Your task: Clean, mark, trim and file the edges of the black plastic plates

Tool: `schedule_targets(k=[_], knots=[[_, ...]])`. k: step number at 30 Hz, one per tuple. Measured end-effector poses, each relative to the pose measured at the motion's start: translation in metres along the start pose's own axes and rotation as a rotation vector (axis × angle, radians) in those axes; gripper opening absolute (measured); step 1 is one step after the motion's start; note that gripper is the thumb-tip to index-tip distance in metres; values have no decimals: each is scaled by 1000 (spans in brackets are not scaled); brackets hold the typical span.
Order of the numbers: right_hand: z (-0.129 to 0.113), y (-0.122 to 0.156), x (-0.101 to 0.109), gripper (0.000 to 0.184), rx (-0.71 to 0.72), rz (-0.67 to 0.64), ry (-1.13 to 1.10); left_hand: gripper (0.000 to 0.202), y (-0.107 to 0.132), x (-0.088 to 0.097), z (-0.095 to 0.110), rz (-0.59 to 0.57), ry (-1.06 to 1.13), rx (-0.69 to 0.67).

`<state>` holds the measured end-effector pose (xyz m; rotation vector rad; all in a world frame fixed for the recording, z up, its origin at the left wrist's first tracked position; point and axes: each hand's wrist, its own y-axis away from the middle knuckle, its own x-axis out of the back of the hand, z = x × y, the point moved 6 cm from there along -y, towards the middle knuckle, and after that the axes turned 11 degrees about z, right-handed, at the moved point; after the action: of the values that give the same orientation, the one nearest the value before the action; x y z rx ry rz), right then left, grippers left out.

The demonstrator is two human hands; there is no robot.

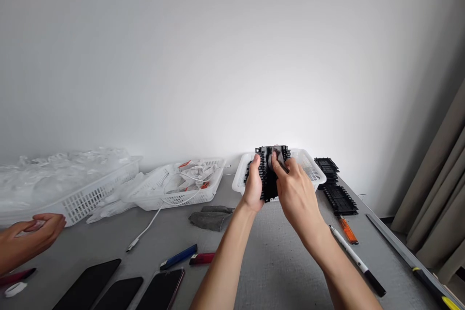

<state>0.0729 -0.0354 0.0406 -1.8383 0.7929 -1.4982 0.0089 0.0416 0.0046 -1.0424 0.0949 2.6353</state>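
My left hand grips the left edge of a black plastic panel with toothed sides, held tilted up above the table. My right hand has its fingers closed on a dark grey cloth, and the index finger presses it against the panel's face. Part of the cloth is hidden under the fingers. Behind the panel stands a white plastic basket, with more black toothed parts partly visible at its left. To the right, several similar black panels lie on the table.
Grey cloth pieces lie left of my arms. Phones, a blue lighter-like stick, a white marker and an orange cutter are nearby. White baskets stand left. Another person's hands are at far left.
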Motion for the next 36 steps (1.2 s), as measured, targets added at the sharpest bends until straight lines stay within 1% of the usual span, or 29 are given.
schedule_targets(k=[3, 5, 6, 7, 8, 10, 12, 13, 15, 17, 19, 22, 27, 30, 32, 33, 34, 36], knots=[[-2, 4, -6, 58, 28, -102, -24, 54, -5, 4, 4, 86, 13, 23], [0, 6, -5, 52, 31, -156, -58, 56, -9, 6, 5, 105, 18, 36], [2, 7, -3, 49, 16, -164, -77, 57, -11, 7, 5, 94, 23, 44], [6, 7, 1, 47, -13, -147, -94, 58, -12, 7, 5, 74, 32, 46], [9, 6, 7, 47, -47, -100, -110, 59, -13, 6, 4, 45, 43, 45], [15, 5, 21, 52, -106, 52, -145, 57, -13, 4, 2, -9, 52, 36], [14, 3, 30, 57, -111, 182, -177, 52, -10, 1, -3, -38, 41, 36], [11, 3, 31, 59, -94, 204, -185, 49, -8, -1, -6, -47, 32, 40], [3, 2, 26, 60, -52, 164, -171, 47, -2, -7, -10, -79, 23, 40], [-3, 1, 17, 60, -22, 73, -122, 49, 2, -13, -12, -115, 22, 29], [-9, 2, 9, 60, 3, -16, -83, 52, 4, -15, -9, -114, 27, 1], [-16, 6, 1, 60, 66, -121, -79, 52, 1, -9, 2, -41, 54, -75], [-28, 16, -4, 56, 166, -251, -141, 38, -9, 8, 22, 130, 142, -130], [-25, 19, 0, 52, 164, -283, -192, 35, -16, 16, 28, 189, 179, -156], [-20, 19, 5, 48, 156, -306, -281, 37, -19, 19, 29, 201, 185, -156], [-16, 19, 8, 46, 133, -295, -338, 39, -20, 20, 28, 202, 184, -157], [-11, 17, 12, 46, 90, -258, -398, 40, -21, 21, 28, 201, 178, -162], [0, 13, 19, 48, -32, -129, -516, 41, -21, 21, 26, 191, 151, -165]])
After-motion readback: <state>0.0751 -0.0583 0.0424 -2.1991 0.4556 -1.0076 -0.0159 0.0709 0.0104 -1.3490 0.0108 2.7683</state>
